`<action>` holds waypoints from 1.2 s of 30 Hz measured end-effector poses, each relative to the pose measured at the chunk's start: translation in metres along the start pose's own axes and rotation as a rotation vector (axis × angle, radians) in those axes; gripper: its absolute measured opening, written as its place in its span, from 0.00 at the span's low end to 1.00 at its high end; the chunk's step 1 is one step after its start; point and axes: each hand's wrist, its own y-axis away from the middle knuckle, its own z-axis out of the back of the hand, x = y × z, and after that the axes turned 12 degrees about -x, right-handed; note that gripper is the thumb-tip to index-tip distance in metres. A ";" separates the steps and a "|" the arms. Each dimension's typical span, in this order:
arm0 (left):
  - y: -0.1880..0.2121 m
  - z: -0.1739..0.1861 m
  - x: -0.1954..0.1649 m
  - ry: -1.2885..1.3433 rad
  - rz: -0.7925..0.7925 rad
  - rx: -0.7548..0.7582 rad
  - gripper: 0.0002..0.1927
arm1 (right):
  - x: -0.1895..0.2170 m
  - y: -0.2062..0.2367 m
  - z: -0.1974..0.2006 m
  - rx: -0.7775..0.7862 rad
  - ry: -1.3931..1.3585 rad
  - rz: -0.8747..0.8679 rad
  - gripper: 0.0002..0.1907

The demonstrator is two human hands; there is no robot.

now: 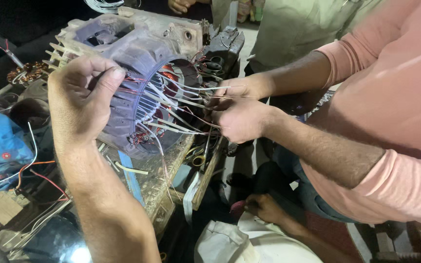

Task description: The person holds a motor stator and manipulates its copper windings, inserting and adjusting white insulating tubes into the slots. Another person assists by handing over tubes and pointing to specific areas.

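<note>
Your left hand (81,97) is curled shut, thumb pressed to forefinger, pinching fine copper wires (133,79) at the rim of the grey motor stator (132,53), which lies on its side on the worn workbench (169,165). Your right hand is out of view. Keep that pinch light and the strands straight, clear of the slot edges. Opposite, a co-worker's hands (242,119) grip the white insulating strips (191,103) and wire ends fanning from the bore.

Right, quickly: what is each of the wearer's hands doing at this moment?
Left hand: closed, pinching thin wires at the motor stator rim.
Right hand: not in view; the two hands at the right are a co-worker's.
</note>
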 end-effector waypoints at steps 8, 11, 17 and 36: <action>0.000 0.001 -0.001 -0.013 0.013 0.005 0.02 | 0.139 -0.143 0.128 0.838 -0.643 -0.478 0.14; 0.001 0.001 -0.003 -0.001 0.029 0.013 0.01 | 0.139 -0.143 0.142 0.868 -0.680 -0.707 0.18; 0.000 0.001 -0.002 -0.044 -0.007 0.003 0.02 | 0.115 -0.136 0.170 0.985 -0.670 -0.568 0.22; 0.001 0.001 -0.001 -0.026 -0.033 0.006 0.01 | 0.174 0.027 0.120 -0.085 -2.874 -1.836 0.05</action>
